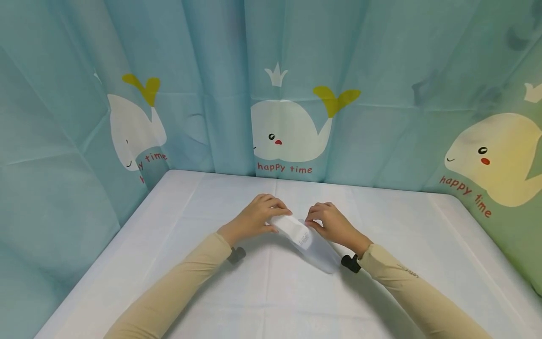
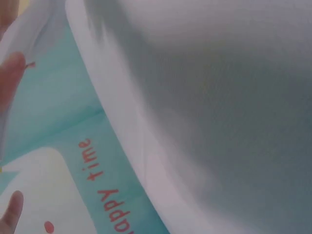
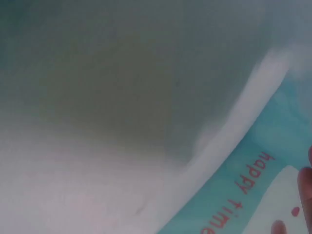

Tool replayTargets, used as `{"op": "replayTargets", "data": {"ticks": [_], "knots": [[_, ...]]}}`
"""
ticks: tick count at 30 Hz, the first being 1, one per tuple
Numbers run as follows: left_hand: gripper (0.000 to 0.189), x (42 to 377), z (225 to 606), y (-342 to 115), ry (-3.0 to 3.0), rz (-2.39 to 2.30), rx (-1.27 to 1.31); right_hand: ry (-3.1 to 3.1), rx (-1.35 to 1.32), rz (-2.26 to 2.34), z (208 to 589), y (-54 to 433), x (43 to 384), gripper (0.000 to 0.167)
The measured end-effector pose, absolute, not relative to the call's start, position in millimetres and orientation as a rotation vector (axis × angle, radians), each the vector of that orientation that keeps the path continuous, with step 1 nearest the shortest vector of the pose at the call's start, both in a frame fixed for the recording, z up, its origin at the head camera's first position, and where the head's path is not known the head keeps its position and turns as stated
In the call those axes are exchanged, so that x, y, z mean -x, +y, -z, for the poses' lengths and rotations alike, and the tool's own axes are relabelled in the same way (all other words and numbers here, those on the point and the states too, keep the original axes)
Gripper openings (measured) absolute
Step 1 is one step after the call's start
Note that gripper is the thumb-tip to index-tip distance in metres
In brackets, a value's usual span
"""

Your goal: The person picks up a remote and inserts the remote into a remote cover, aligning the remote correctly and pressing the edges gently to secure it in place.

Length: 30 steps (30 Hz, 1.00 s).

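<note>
A white box (image 1: 289,227) with small grey print at one end is held above the table by my left hand (image 1: 256,217), thumb below and fingers on top. Around or against the box's printed end lies a translucent plastic bag (image 1: 322,255), which hangs down toward the right. My right hand (image 1: 332,225) pinches the bag's upper edge beside the box. How far the box sits inside the bag, I cannot tell. Fingertips (image 2: 10,73) show at the left edge of the left wrist view, and other fingertips (image 3: 305,187) at the right edge of the right wrist view.
A white cloth covers the table (image 1: 203,292). Behind it and along both sides hangs a blue-green curtain (image 1: 220,70) printed with whales and "happy time". A black wrist mount (image 1: 351,263) sits under the right wrist.
</note>
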<state>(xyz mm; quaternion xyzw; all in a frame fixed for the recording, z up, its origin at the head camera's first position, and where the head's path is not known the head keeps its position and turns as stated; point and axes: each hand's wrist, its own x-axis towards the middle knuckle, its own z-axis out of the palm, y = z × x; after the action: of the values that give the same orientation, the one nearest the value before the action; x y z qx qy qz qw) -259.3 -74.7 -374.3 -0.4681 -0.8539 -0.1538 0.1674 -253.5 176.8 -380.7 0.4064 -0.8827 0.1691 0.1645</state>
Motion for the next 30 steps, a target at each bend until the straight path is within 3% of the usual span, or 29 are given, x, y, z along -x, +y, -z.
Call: {"op": "replayTargets", "data": {"ticks": [9,17,22,26,30], "knots": [[0.056,250.3,372.5,-67.3,-2.402,0.151,1.282,-2.546,-1.062,-0.468,377.9,173.0,252.2,0.006],[0.054,245.1,379.4,-66.9,-2.33,0.108,1.073,-2.138,-1.216,-0.168,379.3,185.1,237.6,0.025],[0.055,242.6,381.5,-66.2,-2.324,0.22,0.964,-1.932,-1.327,0.011,386.0,192.5,234.1,0.013],[0.054,239.3,381.4,-63.0,-2.311,0.28,0.932,-1.866,-1.329,0.088,389.1,194.6,233.4,0.035],[0.054,234.9,381.4,-59.3,-2.294,0.317,0.894,-1.804,-1.318,0.125,388.9,195.0,232.6,0.039]]}}
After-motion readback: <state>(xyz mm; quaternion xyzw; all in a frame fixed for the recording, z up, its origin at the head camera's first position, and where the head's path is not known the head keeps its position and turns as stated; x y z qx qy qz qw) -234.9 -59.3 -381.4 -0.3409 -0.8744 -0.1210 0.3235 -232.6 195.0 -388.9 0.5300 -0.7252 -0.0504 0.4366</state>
